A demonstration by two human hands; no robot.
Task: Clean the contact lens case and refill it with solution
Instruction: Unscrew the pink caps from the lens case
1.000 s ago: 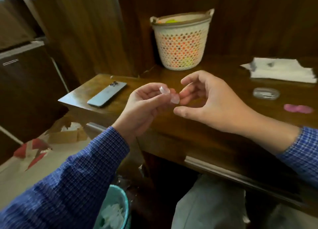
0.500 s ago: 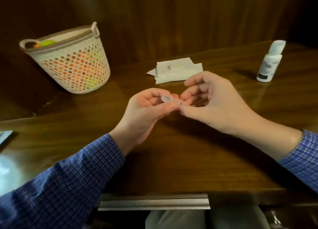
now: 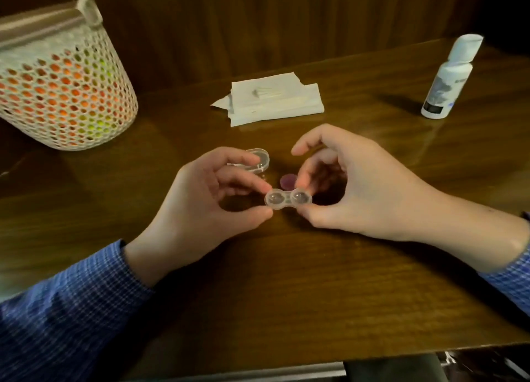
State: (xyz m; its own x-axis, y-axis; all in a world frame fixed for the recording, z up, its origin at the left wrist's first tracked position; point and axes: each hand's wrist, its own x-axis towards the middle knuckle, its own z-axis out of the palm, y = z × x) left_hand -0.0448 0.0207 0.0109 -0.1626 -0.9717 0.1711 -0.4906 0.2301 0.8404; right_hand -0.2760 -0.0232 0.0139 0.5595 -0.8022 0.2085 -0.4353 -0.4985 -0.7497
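Both hands now pinch the clear lens case (image 3: 287,199) flat between them over the surface (image 3: 286,281), left hand (image 3: 200,206) at 9 o'clock, right hand (image 3: 352,186) at 3; half a second ago only fingertips met. Solution bottle (image 3: 447,80) stands at 2 o'clock.

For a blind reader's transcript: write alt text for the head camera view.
Two hands, left hand and right hand, pinch the ends of a clear two-well lens case above a wooden table. Behind lie a folded tissue, a white bottle at right and a mesh basket at left.
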